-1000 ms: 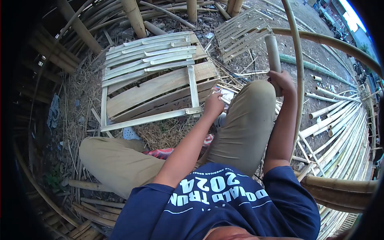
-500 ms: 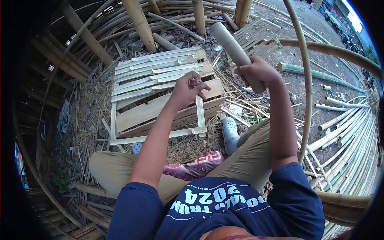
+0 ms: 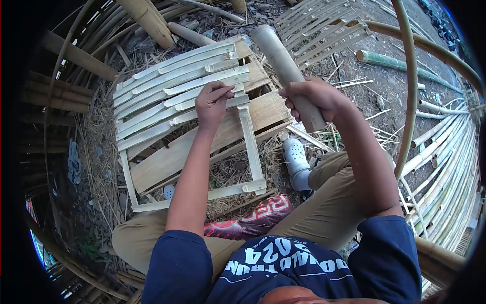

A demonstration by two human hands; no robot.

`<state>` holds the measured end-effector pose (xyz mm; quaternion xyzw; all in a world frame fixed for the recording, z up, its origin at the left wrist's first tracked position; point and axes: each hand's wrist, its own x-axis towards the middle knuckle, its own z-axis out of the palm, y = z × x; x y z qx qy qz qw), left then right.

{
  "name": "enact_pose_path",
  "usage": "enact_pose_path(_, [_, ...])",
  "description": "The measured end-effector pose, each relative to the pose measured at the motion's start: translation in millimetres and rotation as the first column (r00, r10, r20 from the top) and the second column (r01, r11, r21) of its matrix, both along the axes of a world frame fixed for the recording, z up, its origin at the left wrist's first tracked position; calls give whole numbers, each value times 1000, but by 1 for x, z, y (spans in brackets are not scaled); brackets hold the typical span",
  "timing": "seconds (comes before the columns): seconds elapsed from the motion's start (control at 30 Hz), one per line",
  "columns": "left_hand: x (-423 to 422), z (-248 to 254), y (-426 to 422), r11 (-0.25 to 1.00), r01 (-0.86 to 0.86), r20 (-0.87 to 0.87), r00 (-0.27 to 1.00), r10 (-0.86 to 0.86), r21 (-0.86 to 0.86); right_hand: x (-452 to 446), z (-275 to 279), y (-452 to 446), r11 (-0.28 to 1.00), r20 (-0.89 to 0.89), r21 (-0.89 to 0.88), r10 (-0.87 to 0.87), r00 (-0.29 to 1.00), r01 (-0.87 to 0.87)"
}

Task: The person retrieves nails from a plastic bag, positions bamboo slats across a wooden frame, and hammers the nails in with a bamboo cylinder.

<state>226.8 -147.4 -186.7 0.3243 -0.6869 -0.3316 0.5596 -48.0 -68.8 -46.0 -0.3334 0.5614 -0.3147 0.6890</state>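
Note:
My right hand point(image 3: 316, 99) is wrapped round the lower part of a thick bamboo club point(image 3: 283, 63), whose far end is raised over the right edge of the slatted panel. Over the panel's slats, my left hand point(image 3: 213, 101) has its thumb and fingers pinched together; what they hold, if anything, is too small to make out. The bamboo slat panel point(image 3: 167, 109) has several pale strips across its upper part and an open frame below. Under it lies a wooden crate point(image 3: 202, 144) of flat boards.
A second slatted panel point(image 3: 321, 33) lies beyond the club. A curved bamboo pole point(image 3: 409, 86) rises at the right, beside a green bamboo pole point(image 3: 390, 62) and a pile of split bamboo point(image 3: 450, 172). A white clog point(image 3: 295, 157) is on my foot near the crate.
My left hand has moved from near my knee to over the slats. The club in my right hand has swung leftward towards the panel. The knee has lowered, and the view has shifted.

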Motion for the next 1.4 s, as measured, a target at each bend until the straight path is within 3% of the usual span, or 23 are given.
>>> enact_pose_path(0.13, [1,0,1,997,-59,172,983,67,-47,8,-1,-7,999,10,33,-23,1000,22])
enact_pose_path(0.33, [-7,6,5,993,-76,164,985,61,89,24,-17,-11,996,-219,-65,-76,973,63])
enact_pose_path(0.53, [1,5,5,961,-59,149,989,19,269,51,-60,-5,999,-301,-33,-46,952,38])
enact_pose_path(0.73, [12,17,4,986,32,379,921,-92,161,70,-91,-1,992,-352,-48,-130,927,120])
enact_pose_path(0.83, [12,9,2,990,-34,316,949,-11,138,70,-98,-5,966,-260,-167,-234,937,195])
enact_pose_path(1.03, [8,9,3,963,-54,223,975,-7,266,67,-86,-15,967,-56,-182,-192,980,180])
enact_pose_path(1.4, [5,19,-2,989,-71,311,950,27,131,76,-92,-27,975,-84,-169,-163,983,147])
